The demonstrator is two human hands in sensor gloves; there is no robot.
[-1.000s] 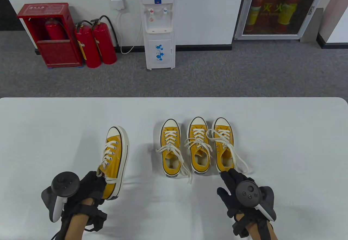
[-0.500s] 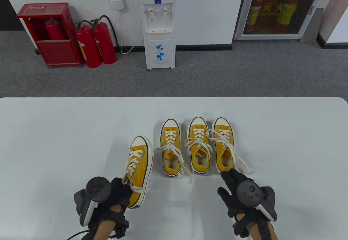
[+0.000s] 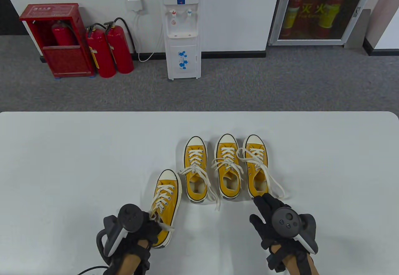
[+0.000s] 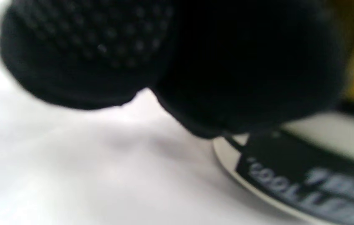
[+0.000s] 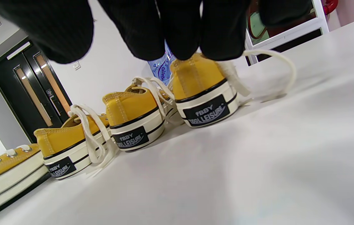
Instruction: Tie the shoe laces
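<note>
Several yellow canvas shoes with white laces are on the white table [image 3: 62,163]. Three stand in a row, toes away: the left shoe [image 3: 195,169], the middle shoe [image 3: 229,166] and the right shoe [image 3: 256,166], all with loose laces. My left hand [image 3: 148,225] grips the heel of a fourth shoe [image 3: 165,203], just left of and nearer than the row. In the left wrist view my fingers [image 4: 86,56] are blurred beside its heel label [image 4: 305,178]. My right hand [image 3: 265,203] is open, fingers stretched out at the right shoe's heel [image 5: 206,103].
Loose lace ends [image 3: 215,198] trail over the table behind the row, and one [image 3: 279,189] runs beside my right hand. The table's far edge [image 3: 199,112] lies beyond the shoes. Fire extinguishers [image 3: 109,50] and a water dispenser [image 3: 182,29] stand on the floor behind.
My left hand has carried the fourth shoe to the right and nearer, from the table's left to beside the row. The right hand has not moved.
</note>
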